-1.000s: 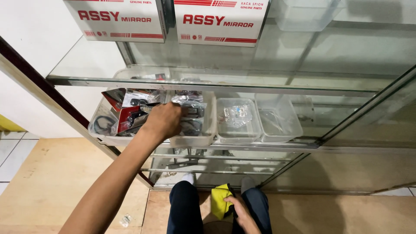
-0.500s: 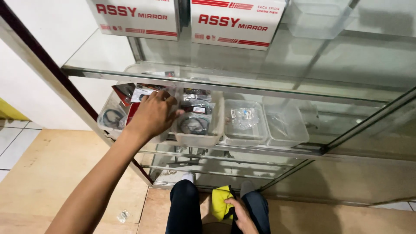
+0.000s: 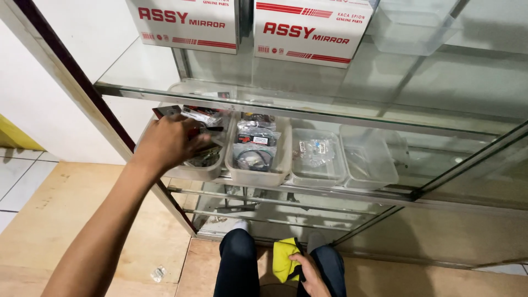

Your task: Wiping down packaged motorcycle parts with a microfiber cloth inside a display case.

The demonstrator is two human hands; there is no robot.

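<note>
Our left hand [image 3: 170,144] reaches into the clear plastic tub of packaged parts [image 3: 204,165] at the glass shelf's [image 3: 352,88] left end; we cannot tell its grip. Our right hand [image 3: 309,270] clutches a yellow cloth [image 3: 284,258] between our knees.

Boxes and little bags on glass shelves

Two white boxes with red letters and red stripes stood side by side on the top glass shelf, the left box [image 3: 184,25] and the right box [image 3: 308,30]. Under that shelf, in a row of see-through tubs, lay small clear bags. The bags in the far left tub [image 3: 204,118] had red and white cards. The next tub held bags [image 3: 254,144] with black rings inside and white labels. A third tub held one clear bag [image 3: 314,149] with a small white label. The left hand [image 3: 168,143] was touching the far left bags.
</note>
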